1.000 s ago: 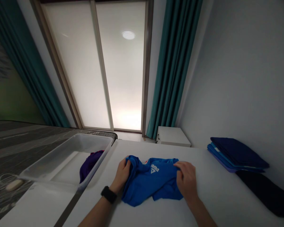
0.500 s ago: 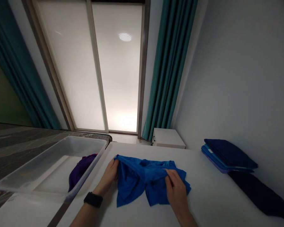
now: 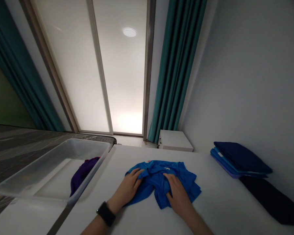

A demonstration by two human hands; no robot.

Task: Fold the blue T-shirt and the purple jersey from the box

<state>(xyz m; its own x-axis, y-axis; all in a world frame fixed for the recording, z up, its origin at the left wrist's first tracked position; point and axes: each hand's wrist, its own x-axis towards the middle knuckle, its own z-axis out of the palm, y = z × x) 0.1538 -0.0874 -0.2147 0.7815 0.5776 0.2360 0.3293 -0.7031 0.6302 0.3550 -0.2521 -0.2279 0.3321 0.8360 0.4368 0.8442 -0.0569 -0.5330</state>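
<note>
Bunched-up blue shorts (image 3: 159, 186) lie on the white table, with a small white logo showing near their upper edge. My left hand (image 3: 129, 186), a black watch on its wrist, grips the cloth at the left side, fingers curled over a fold. Over the right leg of the shorts, my right hand (image 3: 176, 192) has its fingers bent into the fabric, the thumb tucked beneath. Part of the cloth under both palms is hidden.
A translucent plastic bin (image 3: 49, 169) at the left holds a purple garment (image 3: 82, 174). Folded blue clothes (image 3: 241, 158) are stacked at the table's right, beside a black garment (image 3: 269, 199). A white cabinet (image 3: 175, 140) stands beyond the white table (image 3: 134, 222).
My left hand has moved right and inward from the shorts' upper left corner. The shorts' left side is now more crumpled, and a white logo shows. My right hand stays on the cloth.
</note>
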